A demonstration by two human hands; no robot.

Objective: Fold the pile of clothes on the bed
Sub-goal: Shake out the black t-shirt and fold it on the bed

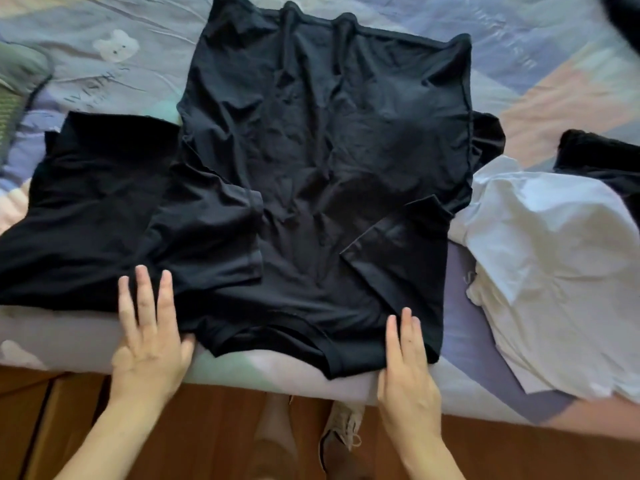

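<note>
Left hand (152, 337) and right hand (408, 368), fingers straight, press flat on black T-shirt (325, 161): thin, limp; grip shoulder corners.

Black T-shirt (329, 161) fills mid-frame, solid black, no print. Left of it another black garment (86, 216), same flat black. Right side: white shirt (554, 258), plain white w/ bluish shadows in the creases. Far right edge, one more black piece (602, 157). Bedsheet (519, 64) underneath is pastel patchwork: lavender, pale blue, peach-pink, mint green, w/ a white cartoon bear (117, 46) upper left and faint white lettering. Upper-left edge, a green item w/ stripes (17, 84). Bottom of frame: reddish-brown wood floor (214, 441), and a beige shoe (341, 434) w/ pale laces.
</note>
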